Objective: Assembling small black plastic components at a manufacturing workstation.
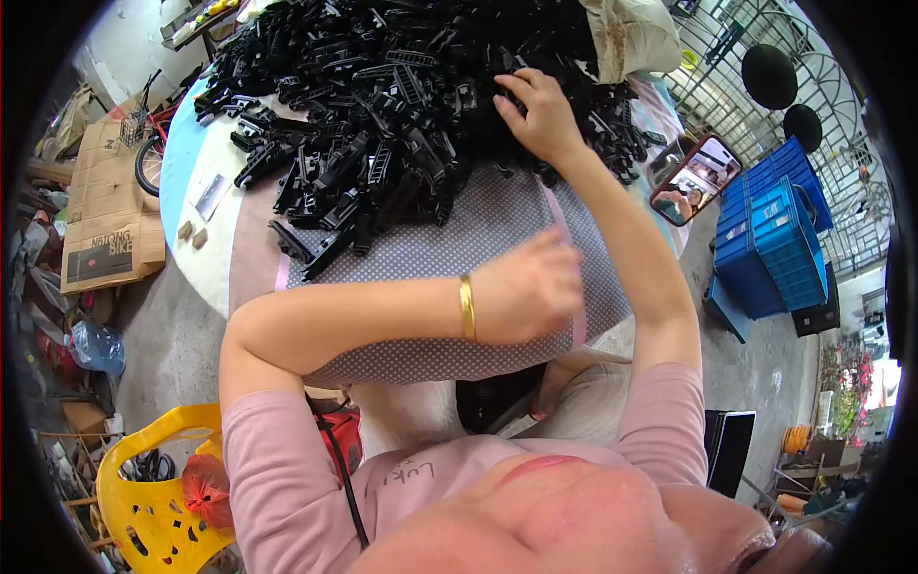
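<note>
A large heap of black plastic parts (382,124), some of them ladder-like strips, covers the far half of the round table. At the heap's right side rests my right hand (543,120), its fingers bent but apart, touching the dark parts; no part shows clearly in its grasp. My left hand (531,292), with a gold bangle (467,308) at the wrist, hovers over the dotted tablecloth (430,253) close to my body. Motion smears its curled fingers, so whether they hold anything is unclear.
Right of the heap, a phone (696,182) stands tilted near the table edge. A pale sack (631,38) leans over the heap's far right. Two small brown pieces (194,234) and a card (211,196) lie left. Blue crates (770,244) and a yellow chair (158,497) flank the table.
</note>
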Motion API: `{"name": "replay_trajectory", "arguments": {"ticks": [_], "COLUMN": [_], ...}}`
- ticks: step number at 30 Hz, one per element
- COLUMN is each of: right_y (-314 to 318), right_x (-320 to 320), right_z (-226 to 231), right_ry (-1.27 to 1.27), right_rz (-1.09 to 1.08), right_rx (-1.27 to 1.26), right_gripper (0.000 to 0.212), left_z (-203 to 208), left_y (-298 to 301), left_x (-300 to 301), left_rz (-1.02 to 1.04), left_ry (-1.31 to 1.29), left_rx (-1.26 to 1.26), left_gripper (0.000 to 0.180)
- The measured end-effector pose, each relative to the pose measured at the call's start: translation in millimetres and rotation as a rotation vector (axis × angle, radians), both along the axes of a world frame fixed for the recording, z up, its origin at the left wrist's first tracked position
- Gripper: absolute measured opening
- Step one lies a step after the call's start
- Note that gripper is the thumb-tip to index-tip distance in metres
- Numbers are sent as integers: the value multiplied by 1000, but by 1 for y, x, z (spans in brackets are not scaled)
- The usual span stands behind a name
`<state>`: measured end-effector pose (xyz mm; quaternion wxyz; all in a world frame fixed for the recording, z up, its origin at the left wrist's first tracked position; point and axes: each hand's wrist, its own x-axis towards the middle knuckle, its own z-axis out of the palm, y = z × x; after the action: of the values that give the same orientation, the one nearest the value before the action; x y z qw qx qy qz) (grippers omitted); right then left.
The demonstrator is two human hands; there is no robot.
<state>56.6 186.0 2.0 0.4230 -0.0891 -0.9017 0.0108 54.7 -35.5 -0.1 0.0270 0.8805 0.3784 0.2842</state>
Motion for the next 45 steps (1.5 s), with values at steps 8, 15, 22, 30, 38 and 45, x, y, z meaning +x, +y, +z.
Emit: {"name": "replay_trajectory", "arguments": {"ticks": [8,15,22,30,38,45], "right_y": [-44,-64,-62,-49,-54,-59], "right_x": [37,60,113,144,161,171], "right_z": [-7,-10,7,-3,21,22], "right_ry": [28,-94,-52,-21,-329,-619], "right_rz": [78,76,62,-218,18,191], "right_rx": [-95,-188,-268,-186,-648,-442], "right_gripper": [38,44,38,37,30,33], "left_z": [30,26,15,17,23,9], "left_y": [49,54,45,33,11,11], "left_x": [-91,-105,-76,-60,-23,-18], "left_rz": [1053,968,885,877,642,519], "left_ry": [195,285,415,405,167,-77], "left_rx": [308,115,181,292,250,-340], "left_gripper": [59,39,18,11,14,32]}}
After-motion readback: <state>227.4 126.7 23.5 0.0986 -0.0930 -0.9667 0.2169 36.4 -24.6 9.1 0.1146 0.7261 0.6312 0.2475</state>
